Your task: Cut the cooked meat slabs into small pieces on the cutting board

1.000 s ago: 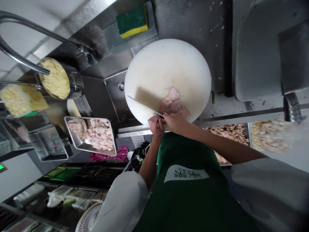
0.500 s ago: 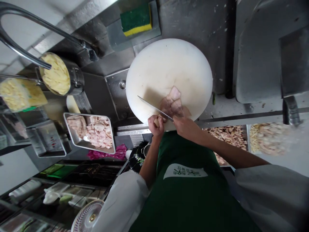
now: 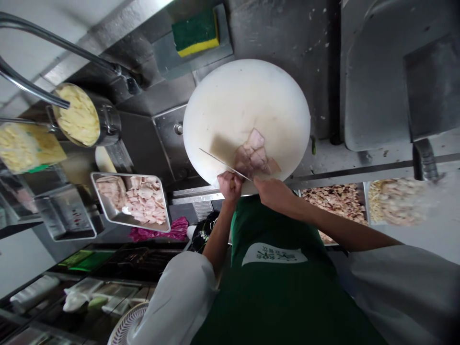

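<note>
My right hand (image 3: pixel 271 194) grips the handle of a kitchen knife (image 3: pixel 219 161), whose long thin blade slants up and left over the near edge of a round white cutting board (image 3: pixel 247 91). Just below the blade, my left hand (image 3: pixel 230 187) is curled into a fist at the board's rim. Its fingers close on a small pale piece of meat, mostly hidden by them. Several thin pinkish slices of meat (image 3: pixel 253 151) lie overlapped on the board, beyond the knife and my right hand.
At left, a metal tray (image 3: pixel 166 201) holds cut meat. A pot (image 3: pixel 109 120) of pale yellow strips stands under a curved faucet (image 3: pixel 32 85). Beyond the board lies a green-yellow sponge (image 3: pixel 196 33). A cleaver (image 3: pixel 424 158) rests at right, above containers of chopped food (image 3: pixel 332 203).
The view has shifted slightly, moving the scene a little left. The knife tip sits slightly lower on the board, and my left fingers look more tightly curled. The meat slices stay put.
</note>
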The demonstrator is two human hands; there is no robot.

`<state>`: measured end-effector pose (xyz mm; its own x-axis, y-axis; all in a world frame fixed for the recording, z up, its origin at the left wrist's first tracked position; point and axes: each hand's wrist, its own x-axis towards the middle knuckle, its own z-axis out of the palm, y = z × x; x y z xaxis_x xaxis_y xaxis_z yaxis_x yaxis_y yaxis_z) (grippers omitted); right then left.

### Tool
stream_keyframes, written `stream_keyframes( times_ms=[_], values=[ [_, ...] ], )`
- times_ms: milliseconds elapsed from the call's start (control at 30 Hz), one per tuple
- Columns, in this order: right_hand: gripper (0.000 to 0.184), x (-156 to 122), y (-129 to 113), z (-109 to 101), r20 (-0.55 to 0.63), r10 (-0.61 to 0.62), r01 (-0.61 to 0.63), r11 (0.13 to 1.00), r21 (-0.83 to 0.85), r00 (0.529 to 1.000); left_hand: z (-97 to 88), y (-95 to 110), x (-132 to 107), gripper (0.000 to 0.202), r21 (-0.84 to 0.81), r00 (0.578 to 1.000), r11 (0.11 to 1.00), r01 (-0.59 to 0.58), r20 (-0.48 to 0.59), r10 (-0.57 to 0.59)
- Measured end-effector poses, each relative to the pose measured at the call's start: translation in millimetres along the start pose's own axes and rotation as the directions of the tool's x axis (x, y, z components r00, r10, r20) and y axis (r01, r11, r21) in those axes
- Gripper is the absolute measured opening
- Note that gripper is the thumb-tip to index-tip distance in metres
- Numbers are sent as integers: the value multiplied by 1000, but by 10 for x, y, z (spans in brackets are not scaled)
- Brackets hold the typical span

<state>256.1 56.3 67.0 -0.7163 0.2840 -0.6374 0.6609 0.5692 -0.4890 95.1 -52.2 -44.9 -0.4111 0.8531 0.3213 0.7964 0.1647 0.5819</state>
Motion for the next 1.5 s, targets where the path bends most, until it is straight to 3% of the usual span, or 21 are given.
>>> stream_keyframes(
  times_ms=[233,500,867,1000,1200,1500],
  values=[
    [34,-33,-47,-11,-17,-16,16,1000,-3,1000,-43,-5,-3,12,9,999,999,-45,-8,46],
    [35,-382,-128,39,6,-8,9,999,-44,1000,30,-132,-117,17,70,993,994,-81,-81,86],
    [32,-395,-96,57,6,-29,29,998,-49,1000,58,-207,-201,27,29,997,996,79,3,-79],
    [29,-405,-92,73,-28,-36,35,999,-40,999,61,-186,-190,34,64,995,993,94,-30,-93],
    [30,-412,-95,95,-7,-10,10,999,-40,1000,39,-134,-141,25,15,997,1000,14,-77,-13],
    [30,-472,-95,77,85,44,-44,999,-12,995,31,-135,-124,36,28,994,994,110,-29,-109]
  ],
)
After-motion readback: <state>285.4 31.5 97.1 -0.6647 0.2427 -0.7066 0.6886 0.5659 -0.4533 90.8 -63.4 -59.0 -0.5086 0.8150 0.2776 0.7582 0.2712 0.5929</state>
